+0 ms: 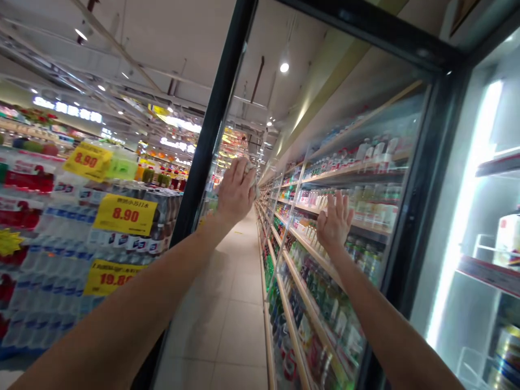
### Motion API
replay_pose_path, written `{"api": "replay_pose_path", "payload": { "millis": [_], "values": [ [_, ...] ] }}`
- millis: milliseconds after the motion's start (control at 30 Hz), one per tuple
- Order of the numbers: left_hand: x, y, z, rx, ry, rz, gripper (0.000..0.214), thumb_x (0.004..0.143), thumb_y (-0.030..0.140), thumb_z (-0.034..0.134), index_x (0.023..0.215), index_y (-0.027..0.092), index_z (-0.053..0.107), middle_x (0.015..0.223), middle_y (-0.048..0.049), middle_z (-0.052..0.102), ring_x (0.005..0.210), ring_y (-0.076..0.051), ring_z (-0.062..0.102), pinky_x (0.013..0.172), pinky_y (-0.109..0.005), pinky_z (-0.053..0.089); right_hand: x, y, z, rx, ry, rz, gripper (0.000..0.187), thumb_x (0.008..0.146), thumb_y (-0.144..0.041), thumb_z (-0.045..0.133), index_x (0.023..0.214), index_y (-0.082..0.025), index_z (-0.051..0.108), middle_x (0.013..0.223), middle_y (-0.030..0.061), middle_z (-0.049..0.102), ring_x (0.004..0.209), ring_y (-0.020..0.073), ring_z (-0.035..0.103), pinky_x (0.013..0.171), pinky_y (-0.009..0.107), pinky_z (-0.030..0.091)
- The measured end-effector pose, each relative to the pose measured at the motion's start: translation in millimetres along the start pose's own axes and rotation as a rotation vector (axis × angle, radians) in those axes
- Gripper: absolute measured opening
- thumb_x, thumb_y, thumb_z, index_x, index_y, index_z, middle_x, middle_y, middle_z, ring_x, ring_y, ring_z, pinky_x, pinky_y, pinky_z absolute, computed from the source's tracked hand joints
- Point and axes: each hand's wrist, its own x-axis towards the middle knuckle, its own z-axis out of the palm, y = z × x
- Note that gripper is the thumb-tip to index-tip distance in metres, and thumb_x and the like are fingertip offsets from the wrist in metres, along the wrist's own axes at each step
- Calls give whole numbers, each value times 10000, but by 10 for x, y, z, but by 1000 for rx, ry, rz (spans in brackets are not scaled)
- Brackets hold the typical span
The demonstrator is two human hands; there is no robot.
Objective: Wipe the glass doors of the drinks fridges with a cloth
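Observation:
Pressed up against the glass door (239,303), my left hand (235,195) has its fingers bent over a crumpled, light-coloured cloth (252,181). Only the cloth's edge shows past the fingers. My right hand (333,222) is raised farther right in front of the same pane, fingers upward and somewhat apart, with nothing seen in it. Whether its palm touches the glass I cannot tell. A black frame (211,130) borders the swung-open door.
Right of the door, a lit cooler has shelves (491,276) with packages and cans. Stacked bottle packs (52,260) with yellow price signs (125,215) stand on the left. Through or in the glass appear long drink shelves (309,244) and a tiled aisle (231,325).

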Motion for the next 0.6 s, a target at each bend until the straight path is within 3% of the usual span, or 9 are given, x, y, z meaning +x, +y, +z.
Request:
{"api": "replay_pose_path", "payload": {
  "millis": [167, 200, 367, 433, 533, 600],
  "values": [
    [209, 298, 127, -63, -229, 376, 364, 882, 226, 433, 1236, 180, 500, 1429, -91, 401, 1381, -244, 253, 1118, -420, 280, -3, 19, 5, 2, -18, -2, 550, 889, -289, 332, 1433, -206, 302, 1499, 100, 306, 1406, 265, 206, 1095, 554, 223],
    [272, 327, 145, -59, -225, 358, 365, 882, 222, 430, 1237, 180, 499, 1425, -89, 407, 1373, -246, 271, 1115, -421, 285, -2, 19, 4, 6, -18, 0, 547, 892, -291, 329, 1431, -202, 305, 1499, 100, 307, 1406, 263, 206, 1097, 551, 222],
    [548, 427, 238, -27, -57, -33, 398, 873, 223, 425, 1257, 130, 471, 1448, -137, 354, 1388, -281, 218, 1113, -466, 270, -1, 17, -7, 21, 0, -6, 551, 890, -280, 327, 1436, -217, 292, 1491, 97, 323, 1405, 258, 208, 1096, 556, 220],
    [541, 570, 287, -41, -92, 41, 403, 875, 223, 420, 1260, 111, 469, 1444, -148, 360, 1388, -284, 217, 1120, -464, 255, -4, 19, -7, 25, 5, -13, 558, 888, -277, 332, 1441, -222, 281, 1490, 98, 323, 1405, 261, 208, 1093, 559, 223],
    [484, 789, 349, -66, -212, 302, 380, 883, 217, 416, 1242, 123, 497, 1422, -115, 410, 1366, -265, 282, 1117, -421, 271, -11, 25, -1, 26, 12, -19, 562, 888, -272, 331, 1444, -225, 270, 1489, 99, 326, 1404, 259, 211, 1090, 562, 227],
    [508, 813, 362, -59, -226, 339, 375, 890, 218, 408, 1246, 145, 500, 1425, -94, 412, 1356, -257, 304, 1109, -419, 285, -13, 26, 5, 27, 14, -19, 555, 892, -274, 326, 1442, -220, 277, 1488, 98, 329, 1405, 258, 210, 1089, 558, 232]
  ]
}}
